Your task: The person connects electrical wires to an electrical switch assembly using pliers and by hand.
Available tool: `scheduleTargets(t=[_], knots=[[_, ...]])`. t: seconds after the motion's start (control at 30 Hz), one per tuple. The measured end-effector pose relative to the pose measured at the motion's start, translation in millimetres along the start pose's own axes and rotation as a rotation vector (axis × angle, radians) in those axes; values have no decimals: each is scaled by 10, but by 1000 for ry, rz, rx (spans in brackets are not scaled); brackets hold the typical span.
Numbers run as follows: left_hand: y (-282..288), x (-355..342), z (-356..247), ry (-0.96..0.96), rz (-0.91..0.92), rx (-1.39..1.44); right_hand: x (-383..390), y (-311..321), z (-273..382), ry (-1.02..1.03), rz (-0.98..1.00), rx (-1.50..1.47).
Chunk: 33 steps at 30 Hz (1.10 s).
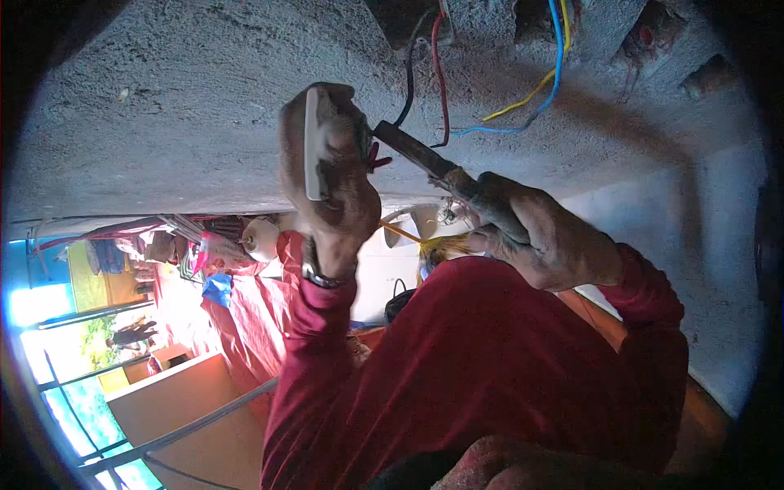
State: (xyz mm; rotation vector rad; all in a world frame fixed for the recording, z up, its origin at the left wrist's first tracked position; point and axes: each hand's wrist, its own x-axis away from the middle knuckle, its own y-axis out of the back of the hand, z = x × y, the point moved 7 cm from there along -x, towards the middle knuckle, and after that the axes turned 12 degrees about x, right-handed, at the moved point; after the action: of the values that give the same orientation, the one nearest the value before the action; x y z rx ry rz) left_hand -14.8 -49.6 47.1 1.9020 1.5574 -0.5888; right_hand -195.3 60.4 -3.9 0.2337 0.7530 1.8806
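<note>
Rough grey plastered wall [163, 122] fills the view above and to the left of both hands; it is looked at from below, at a steep angle.

Left hand [327, 175]: closed around a white rectangular fitting [314, 143], apparently a switch or socket plate, held edge-on against the plaster. The fingers are wrapped over its far side; a wristwatch [320, 273] is seen at the cuff of the red sleeve [457, 367].

Between the hands: a dark, worn tool shaft [412, 149] runs from the right hand up to the plate's edge, its tip meeting the plate or the wall just behind it. Exact contact cannot be told.

Right hand [543, 237]: fist closed on the tool's handle; it reads as a screwdriver, though the tip is hidden.

Above the tool: loose wires [441, 82] in red, black, blue and yellow hang out of a broken opening in the wall [408, 20], well above the plate.

Step judged in hand: the plate is being fixed or worked at its edge with the tool while it is steadied against the wall.

Next move, as judged: steady pressure along the shaft is called for, the plate is to be kept flat and unmoved, and the tip kept clear of the red wire close beside it.

Below the left hand, far off: a bright doorway [49, 327] and red sheeting [245, 318].
</note>
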Motion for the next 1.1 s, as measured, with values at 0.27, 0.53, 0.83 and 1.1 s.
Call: scheduleTargets(t=[0.27, 0.53, 0.83, 1.1], knots=[[-110, 42, 254, 699, 162, 459, 101, 211, -20, 10, -189, 495], [889, -360, 217, 299, -162, 163, 573, 128, -384, -575, 281, -633], [45, 1049, -797, -308, 722, -108, 495, -177, -563, -187, -29, 92], [850, 2184, 171, 710, 487, -336, 1126, -566, -1041, -385, 115, 117]])
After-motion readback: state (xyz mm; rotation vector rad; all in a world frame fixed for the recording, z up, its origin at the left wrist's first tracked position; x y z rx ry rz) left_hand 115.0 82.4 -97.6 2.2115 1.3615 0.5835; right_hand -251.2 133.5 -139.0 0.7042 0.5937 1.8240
